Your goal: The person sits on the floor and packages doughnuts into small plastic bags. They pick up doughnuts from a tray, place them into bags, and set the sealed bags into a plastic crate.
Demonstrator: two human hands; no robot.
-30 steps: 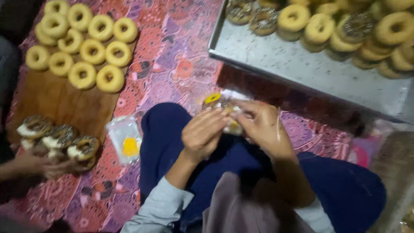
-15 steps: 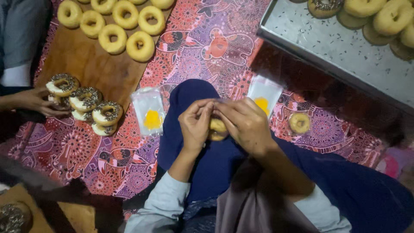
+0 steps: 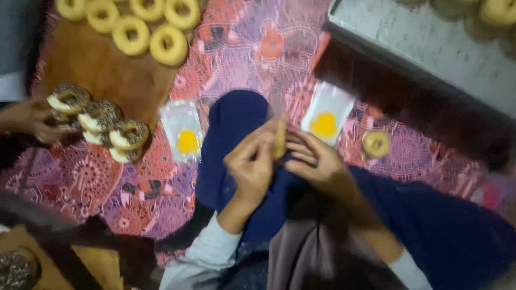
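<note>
My left hand (image 3: 250,164) and my right hand (image 3: 317,164) meet above my blue-clad knee. Both pinch one plain doughnut (image 3: 279,140), which stands on edge between the fingertips. A thin clear wrapper seems to rise above it, but it is blurred. Two flat clear bags, each with a yellow mark, lie on the patterned cloth: the first bag (image 3: 183,131) is left of my knee and the second bag (image 3: 327,113) is right of it. A small plain doughnut (image 3: 375,144) lies loose on the cloth near my right hand.
A wooden board (image 3: 97,64) at upper left carries several plain ring doughnuts (image 3: 134,35). At its lower edge lie several chocolate-sprinkled doughnuts (image 3: 99,115), touched by another person's hand (image 3: 29,118). A metal tray (image 3: 430,48) of doughnuts fills the upper right.
The doughnut between my hands has turned from flat to standing on edge. The view has dropped slightly lower. The other person's hand stays at the sprinkled doughnuts.
</note>
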